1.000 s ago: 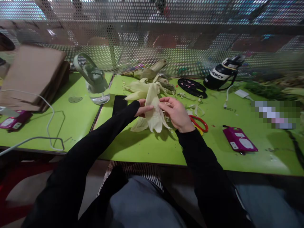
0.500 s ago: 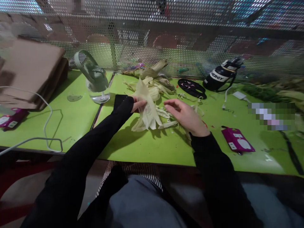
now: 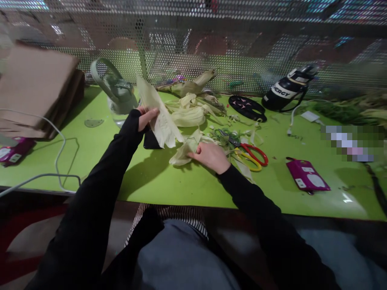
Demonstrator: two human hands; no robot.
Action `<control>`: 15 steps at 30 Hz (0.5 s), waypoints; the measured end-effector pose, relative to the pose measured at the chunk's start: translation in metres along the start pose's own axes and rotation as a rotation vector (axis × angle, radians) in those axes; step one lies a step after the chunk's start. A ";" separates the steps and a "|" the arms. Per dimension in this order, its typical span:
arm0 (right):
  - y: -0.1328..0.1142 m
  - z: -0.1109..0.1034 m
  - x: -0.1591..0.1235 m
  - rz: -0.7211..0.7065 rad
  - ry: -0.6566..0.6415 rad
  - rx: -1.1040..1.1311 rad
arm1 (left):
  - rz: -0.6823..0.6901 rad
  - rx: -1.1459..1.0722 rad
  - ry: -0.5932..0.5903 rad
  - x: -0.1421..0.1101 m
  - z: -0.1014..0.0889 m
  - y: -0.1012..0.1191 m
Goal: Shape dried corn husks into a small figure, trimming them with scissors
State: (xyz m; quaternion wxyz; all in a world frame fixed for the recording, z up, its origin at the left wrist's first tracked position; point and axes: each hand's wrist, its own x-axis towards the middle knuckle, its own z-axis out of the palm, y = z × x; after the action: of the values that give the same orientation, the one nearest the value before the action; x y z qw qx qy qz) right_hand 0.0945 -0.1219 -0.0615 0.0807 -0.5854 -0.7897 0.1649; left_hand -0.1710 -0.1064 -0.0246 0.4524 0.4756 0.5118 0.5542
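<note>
Between thumb and fingers, my left hand (image 3: pixel 147 118) pinches a broad pale corn husk (image 3: pixel 159 117), raised off the table on the left. My right hand (image 3: pixel 212 156) is closed on a smaller, folded corn husk (image 3: pixel 183 153) lying low over the table. Just right of that hand are scissors (image 3: pixel 254 155) with one red and one yellow handle, their blades among green scraps (image 3: pixel 222 137). Behind both hands lies a pile of loose husks (image 3: pixel 189 116). A dark flat phone-like object (image 3: pixel 152 141) is partly hidden under the raised husk.
A clear jug with a green handle (image 3: pixel 119 94) and brown paper bags (image 3: pixel 36 84) stand left. At the back right are a black oval object (image 3: pixel 246 108) and a tilted black bottle (image 3: pixel 287 90). A purple power strip (image 3: pixel 308 175) lies right. Perforated metal (image 3: pixel 169 52) bounds the green table (image 3: pixel 193 189).
My left hand has moved left with the broad husk. My right hand has come down and left and closed on a smaller husk. The scissors, mostly hidden before, now show.
</note>
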 end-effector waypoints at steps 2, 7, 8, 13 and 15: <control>-0.007 0.000 0.000 -0.035 -0.053 0.060 | -0.006 0.034 -0.004 -0.003 0.004 -0.005; -0.002 -0.015 -0.008 -0.088 -0.100 0.122 | -0.005 0.043 -0.072 -0.003 -0.001 -0.011; 0.000 -0.016 -0.011 -0.136 -0.111 0.137 | -0.007 0.039 -0.079 -0.002 -0.003 -0.012; -0.005 -0.012 -0.024 -0.453 -0.070 0.300 | -0.050 0.045 -0.117 -0.001 -0.006 -0.016; -0.006 -0.021 -0.020 -0.400 0.037 0.542 | -0.082 0.060 -0.119 -0.002 -0.004 -0.017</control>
State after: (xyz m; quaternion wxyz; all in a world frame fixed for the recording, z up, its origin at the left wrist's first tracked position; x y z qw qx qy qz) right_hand 0.1021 -0.1394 -0.0385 0.2784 -0.3790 -0.8148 0.3391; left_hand -0.1748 -0.1075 -0.0417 0.4898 0.4997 0.5195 0.4903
